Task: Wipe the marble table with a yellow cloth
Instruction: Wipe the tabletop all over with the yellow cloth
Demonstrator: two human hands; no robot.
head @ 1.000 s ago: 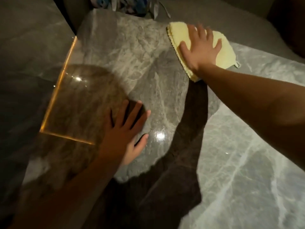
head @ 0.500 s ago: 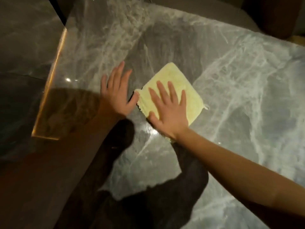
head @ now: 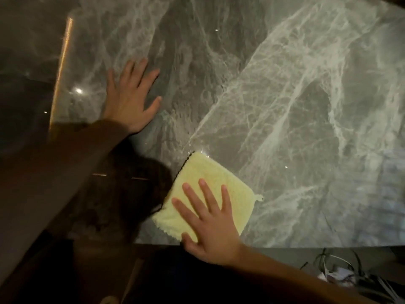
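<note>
Right hand flat on yellow cloth, fingers spread; cloth sits under the fingers, extending past the fingertips, near the marble tabletop front edge. Left hand flat on bare marble, fingers spread, well apart from cloth.

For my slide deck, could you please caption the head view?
Right hand presses a yellow cloth flat near the marble table edge; left hand braces.

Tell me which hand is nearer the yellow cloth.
Right. The right hand lies flat on the yellow cloth; the left hand rests on bare marble beyond it, apart.
</note>
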